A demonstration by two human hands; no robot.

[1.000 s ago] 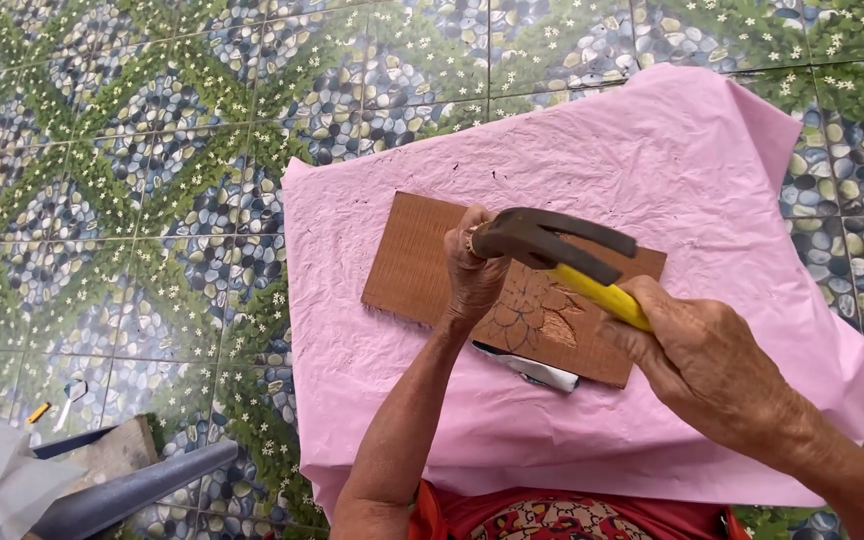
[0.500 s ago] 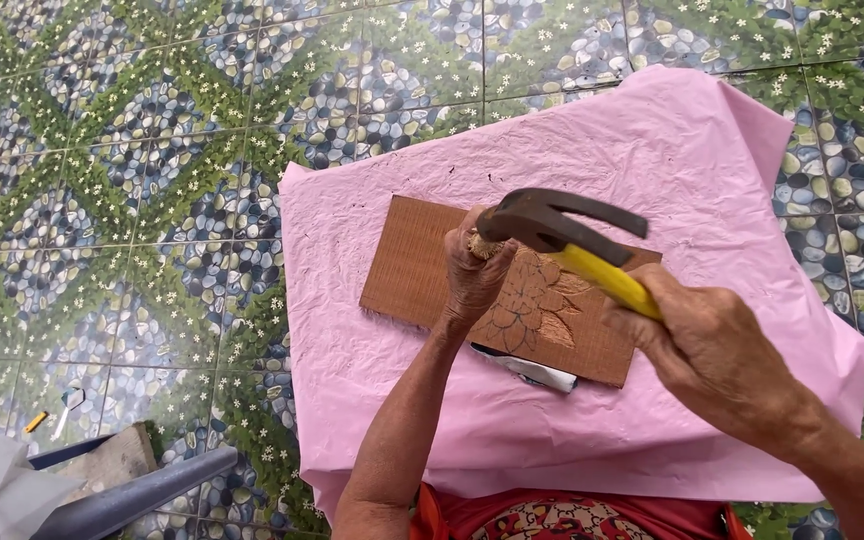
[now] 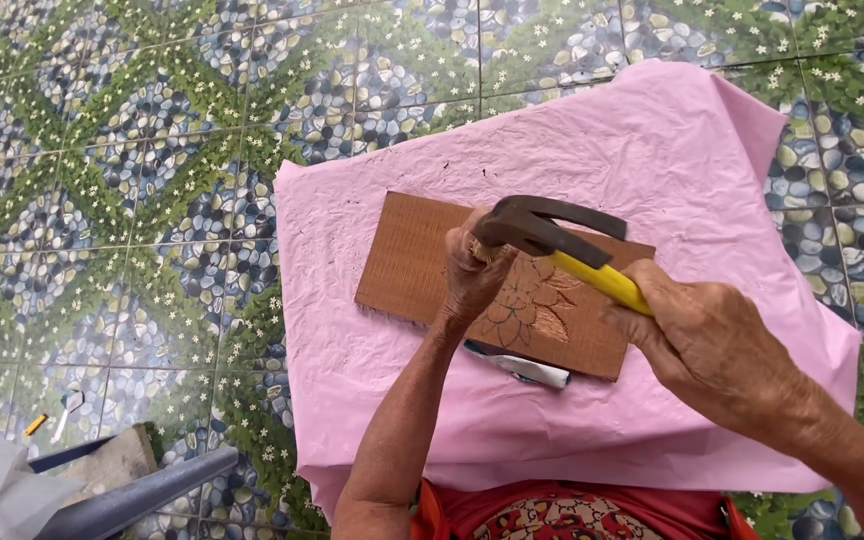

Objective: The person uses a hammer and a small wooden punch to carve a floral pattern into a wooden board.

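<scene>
Brown wood, a flat rectangular board (image 3: 452,275), lies on a crumpled pink sheet (image 3: 652,150) spread over the patterned pebble-and-leaf floor tiles (image 3: 132,200), a little right of the frame's centre.

In the head view, a flower with veined petals (image 3: 532,305) is already cut into the lower right part of the board, while the left half shows only plain grain; judging by that, the carving is partly done and much of the surface is left untouched.

The left hand (image 3: 472,275) is closed in a fist over the board, apparently around a small tool that is hidden inside the grip, so its kind cannot be told. The right hand (image 3: 697,340), at centre right, grips the yellow handle of a claw hammer (image 3: 542,225), whose dark head sits just above the left fist.

A white-handled tool (image 3: 522,365) lies on the sheet just below the board's lower edge. A grey pipe (image 3: 142,500) crosses the lower left corner.
</scene>
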